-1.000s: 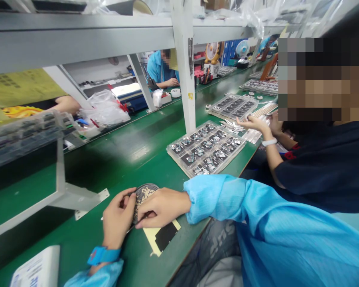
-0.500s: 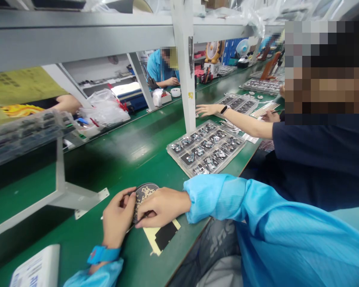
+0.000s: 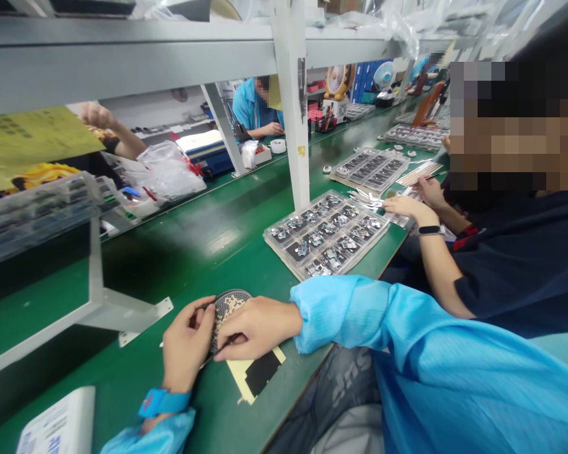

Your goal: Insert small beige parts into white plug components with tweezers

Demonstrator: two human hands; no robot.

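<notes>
Holding steady at the round dish (image 3: pixel 235 294) near the front edge of the counter (image 3: pixel 194 258), with left hand (image 3: pixel 188 343) curled at its left rim, right hand (image 3: pixel 258 328) across its right; cannot tell the fingers' grip. Just drawn back toward the white strips (image 3: pixel 366 200): a co-worker's hand (image 3: pixel 407 207). No interruption here.

Lower centre, left hand (image 3: pixel 188 348) at the edge of the dish (image 3: pixel 227 309), right hand (image 3: pixel 258 326) over it; tray (image 3: pixel 328 234) right of the frame's middle.
</notes>
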